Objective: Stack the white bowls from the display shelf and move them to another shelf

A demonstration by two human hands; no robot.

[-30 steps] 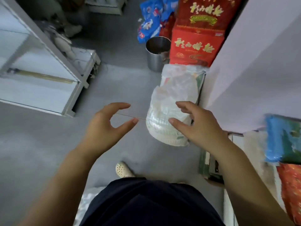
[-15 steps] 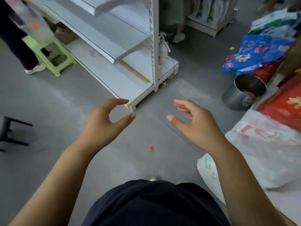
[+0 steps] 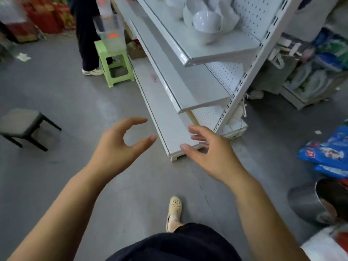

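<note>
The white bowls [image 3: 206, 20] sit in a loose heap on the highest board in view of the display shelf [image 3: 222, 59], well apart from your hands. Your left hand [image 3: 116, 147] and right hand [image 3: 212, 153] hang over the grey floor by the bottom board, both empty, with fingers loosely curved. A green stool [image 3: 114, 66] stands beside the shelf's far end, and a metal bucket [image 3: 310, 202] sits near your right arm.

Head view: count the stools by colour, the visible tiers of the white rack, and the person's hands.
Green stool: 1
Dark stool: 1
White rack tiers: 3
Hands (left hand, right hand): 2
Total: 7
</note>
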